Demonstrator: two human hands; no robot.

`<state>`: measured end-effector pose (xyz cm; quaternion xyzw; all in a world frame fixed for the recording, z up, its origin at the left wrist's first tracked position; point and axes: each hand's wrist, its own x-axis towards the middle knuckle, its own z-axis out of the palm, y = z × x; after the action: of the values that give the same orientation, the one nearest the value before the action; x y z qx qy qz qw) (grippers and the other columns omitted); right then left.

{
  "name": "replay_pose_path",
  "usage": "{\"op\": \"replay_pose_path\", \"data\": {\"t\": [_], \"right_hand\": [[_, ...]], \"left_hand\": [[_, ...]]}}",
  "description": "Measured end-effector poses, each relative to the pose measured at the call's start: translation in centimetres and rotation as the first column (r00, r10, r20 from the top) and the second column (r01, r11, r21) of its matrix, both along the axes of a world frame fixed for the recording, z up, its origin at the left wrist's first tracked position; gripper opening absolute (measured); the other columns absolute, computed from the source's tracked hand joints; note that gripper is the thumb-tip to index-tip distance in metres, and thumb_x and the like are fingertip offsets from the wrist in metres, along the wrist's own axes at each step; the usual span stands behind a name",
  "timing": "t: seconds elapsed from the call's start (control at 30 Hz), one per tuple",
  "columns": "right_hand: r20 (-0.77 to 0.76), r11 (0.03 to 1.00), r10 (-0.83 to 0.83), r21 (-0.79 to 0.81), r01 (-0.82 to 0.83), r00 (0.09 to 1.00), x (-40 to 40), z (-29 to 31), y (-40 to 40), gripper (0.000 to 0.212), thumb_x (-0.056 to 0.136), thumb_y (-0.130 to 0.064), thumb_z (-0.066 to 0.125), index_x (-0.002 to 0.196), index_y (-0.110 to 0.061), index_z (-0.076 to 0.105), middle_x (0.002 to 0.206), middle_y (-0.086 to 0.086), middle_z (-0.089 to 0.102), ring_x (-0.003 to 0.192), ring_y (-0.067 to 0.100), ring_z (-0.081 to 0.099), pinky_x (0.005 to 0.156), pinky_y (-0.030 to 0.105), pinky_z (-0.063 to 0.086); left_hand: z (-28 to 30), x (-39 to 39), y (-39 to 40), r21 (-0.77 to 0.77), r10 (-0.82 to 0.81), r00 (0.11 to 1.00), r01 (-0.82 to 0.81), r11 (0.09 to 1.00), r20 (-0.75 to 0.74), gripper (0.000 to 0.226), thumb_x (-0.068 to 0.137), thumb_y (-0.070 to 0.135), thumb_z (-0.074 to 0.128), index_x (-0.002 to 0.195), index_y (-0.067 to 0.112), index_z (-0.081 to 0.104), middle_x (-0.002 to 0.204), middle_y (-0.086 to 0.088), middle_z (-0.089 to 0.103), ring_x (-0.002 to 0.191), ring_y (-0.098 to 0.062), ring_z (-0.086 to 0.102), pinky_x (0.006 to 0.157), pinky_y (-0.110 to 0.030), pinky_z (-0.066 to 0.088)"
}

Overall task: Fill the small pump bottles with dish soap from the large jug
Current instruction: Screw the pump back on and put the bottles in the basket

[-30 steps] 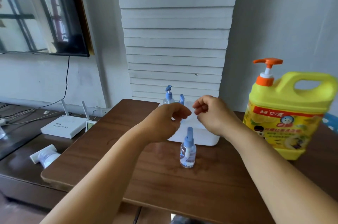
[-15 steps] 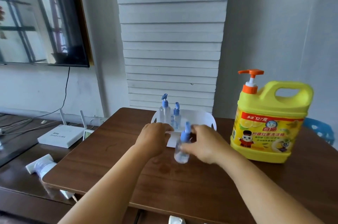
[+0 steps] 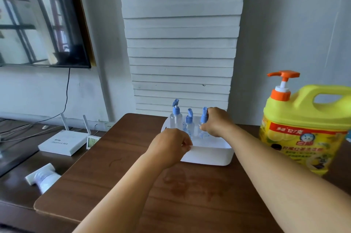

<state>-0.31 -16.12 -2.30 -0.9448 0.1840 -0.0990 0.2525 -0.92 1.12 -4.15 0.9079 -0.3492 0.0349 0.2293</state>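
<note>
Meanwhile, your left hand (image 3: 169,145) pinched the near rim of the white bin (image 3: 210,156) on the table (image 3: 133,185); your right hand (image 3: 215,122) gripped a small pump bottle (image 3: 204,118) inside it, the yellow jug (image 3: 303,130) standing well right.

Right hand (image 3: 215,122) grips bottle (image 3: 204,118) (inside tray (image 3: 209,156)).

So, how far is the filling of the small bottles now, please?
Done: hard to tell; two small pump bottles stand in the white tray, their fill level unclear. In hand: the right hand grips a third bottle in the tray, while the left hand holds the tray's rim. Left: the yellow jug stands untouched, with nothing under its pump.
</note>
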Motion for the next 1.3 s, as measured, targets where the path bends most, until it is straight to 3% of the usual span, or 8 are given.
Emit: {"op": "replay_pose_path", "data": {"t": [0.17, 0.27, 0.47, 0.7, 0.9, 1.03, 1.17, 1.3], "right_hand": [[-0.058, 1.000, 0.023, 0.002, -0.023, 0.998, 1.2, -0.8, 0.3, 0.023, 0.078, -0.005, 0.052, 0.060, -0.018, 0.047, 0.064, -0.007, 0.049, 0.057, 0.012, 0.046, 0.047, 0.022, 0.032], [0.017, 0.999, 0.018, -0.027, -0.017, 1.000, 1.3, -0.8, 0.3, 0.008, 0.079, -0.007, 0.058, 0.082, -0.012, 0.054, 0.081, 0.002, 0.055, 0.072, 0.019, 0.051, 0.051, 0.025, 0.035], [0.006, 0.997, -0.047, 0.070, 0.046, 0.999, 0.8, -1.2, 0.0, 0.042, 0.076, -0.014, 0.067, 0.111, -0.007, 0.045, 0.089, 0.003, 0.053, 0.076, 0.018, 0.051, 0.052, 0.024, 0.035], [0.111, 0.992, -0.098, 0.089, 0.089, 0.989, -2.0, -1.1, -0.8, 0.055, 0.087, -0.009, 0.054, 0.138, -0.013, 0.036, 0.141, 0.009, 0.042, 0.121, 0.027, 0.047, 0.081, 0.027, 0.040], [0.102, 0.957, -0.279, 0.105, 0.269, 0.955, -5.3, -2.7, -0.1, 0.043, 0.086, -0.005, 0.048, 0.128, -0.006, 0.043, 0.127, 0.016, 0.053, 0.111, 0.034, 0.052, 0.075, 0.030, 0.042], [0.097, 0.859, -0.429, 0.352, 0.372, 0.898, -6.1, -3.8, -0.1, 0.047, 0.087, -0.002, 0.045, 0.134, -0.002, 0.036, 0.132, 0.019, 0.048, 0.114, 0.037, 0.050, 0.074, 0.035, 0.043], [0.095, 0.807, -0.470, 0.448, 0.384, 0.878, -5.7, -4.7, 0.1, 0.040, 0.088, -0.001, 0.042, 0.127, -0.001, 0.047, 0.125, 0.020, 0.054, 0.105, 0.038, 0.054, 0.073, 0.038, 0.049], [0.126, 0.837, -0.425, 0.432, 0.336, 0.896, -4.8, -4.5, 1.1, 0.037, 0.089, -0.002, 0.042, 0.124, -0.003, 0.051, 0.118, 0.018, 0.058, 0.100, 0.036, 0.058, 0.062, 0.030, 0.043]], "left_hand": [[0.0, 0.3, 0.2, -0.003, -0.021, 1.000, 0.021, 1.000, -0.007, 0.016, 0.087, 0.026, 0.059, 0.097, 0.024, 0.071, 0.095, 0.006, 0.071, 0.088, -0.010, 0.063, 0.081, -0.029, 0.052], [-0.2, 0.3, 0.3, -0.030, -0.032, 0.999, 0.032, 0.999, -0.004, 0.016, 0.087, 0.024, 0.059, 0.098, 0.023, 0.071, 0.096, 0.006, 0.071, 0.089, -0.010, 0.063, 0.081, -0.029, 0.052], [-0.6, 0.3, 0.3, -0.082, -0.019, 1.000, 0.019, 0.996, -0.001, 0.017, 0.087, 0.025, 0.059, 0.099, 0.021, 0.070, 0.098, 0.006, 0.071, 0.091, -0.009, 0.063, 0.082, -0.027, 0.051], [-2.3, 0.1, 0.5, -0.346, 0.176, 0.982, -0.140, 0.928, 0.074, 0.038, 0.086, 0.036, 0.058, 0.122, 0.024, 0.055, 0.123, 0.003, 0.052, 0.119, -0.016, 0.041, 0.089, -0.024, 0.036], [-2.7, 0.3, 0.5, -0.344, 0.350, 0.890, -0.439, 0.830, -0.291, 0.048, 0.094, 0.029, 0.043, 0.137, 0.009, 0.036, 0.140, -0.010, 0.044, 0.124, -0.027, 0.044, 0.093, -0.031, 0.036], [-2.5, 0.2, 0.2, -0.387, 0.335, 0.822, -0.526, 0.758, -0.461, 0.045, 0.093, 0.026, 0.042, 0.133, 0.007, 0.038, 0.129, -0.011, 0.054, 0.103, -0.024, 0.054, 0.077, -0.026, 0.036], [-2.7, 0.5, 0.3, -0.487, 0.287, 0.802, -0.558, 0.671, -0.524, 0.016, 0.085, 0.015, 0.041, 0.072, 0.015, 0.051, 0.068, 0.000, 0.052, 0.056, -0.012, 0.044, 0.050, -0.025, 0.033], [-2.7, 1.1, 0.9, -0.505, 0.311, 0.788, -0.589, 0.631, -0.531, 0.019, 0.085, 0.010, 0.037, 0.072, 0.013, 0.050, 0.062, 0.002, 0.045, 0.055, -0.013, 0.040, 0.049, -0.025, 0.032]]}}
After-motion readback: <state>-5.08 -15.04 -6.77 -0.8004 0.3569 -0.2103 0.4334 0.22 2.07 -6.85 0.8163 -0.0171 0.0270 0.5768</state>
